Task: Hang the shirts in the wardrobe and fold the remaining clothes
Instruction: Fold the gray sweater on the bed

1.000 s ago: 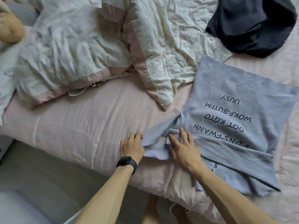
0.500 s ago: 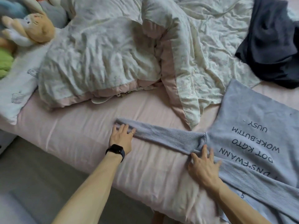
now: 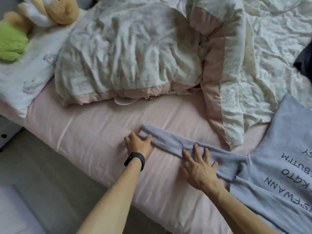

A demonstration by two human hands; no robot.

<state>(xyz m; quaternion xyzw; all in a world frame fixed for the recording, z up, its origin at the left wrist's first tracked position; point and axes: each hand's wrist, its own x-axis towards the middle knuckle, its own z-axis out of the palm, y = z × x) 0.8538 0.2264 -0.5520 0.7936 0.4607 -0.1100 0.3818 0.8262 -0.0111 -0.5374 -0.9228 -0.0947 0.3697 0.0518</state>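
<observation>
**Presently on the bed: one sweater [image 3: 285, 146], two hands at one sleeve [image 3: 170, 143]**

- Sweater, 1. Pale grey-blue knit with a smooth body and dark printed lettering. It lies flat at the right of the pink sheet [image 3: 81, 132] and runs off the right edge of the view.
- Sleeve, 1 laid out. Ribbed, a long narrow band stretched leftward from the body along the near side of the bed.
- Left hand [image 3: 137, 144], 1. It is at the cuff end, with the thumb over the cuff and the fingers curled against its tip, pinching it. There is a black band [image 3: 135, 160] on the wrist.
- Right hand [image 3: 199, 168], 1. The palm is down mid-sleeve, fingers straight and spread apart, pressing the knit flat.
- Dark garment [image 3: 304, 62], 1. Navy or black, only a corner shows at the far right edge.
- Duvet [image 3: 126, 56], 1. Crinkled cream cloth with a pink border, bunched across the far half of the bed.
- Pillow [image 3: 25, 78], 1. White with small printed motifs, at far left.
- Plush toys, 2. One is tan and white [image 3: 57, 10], one green [image 3: 11, 43]. Both are fuzzy and rounded, at the far left corner.
</observation>
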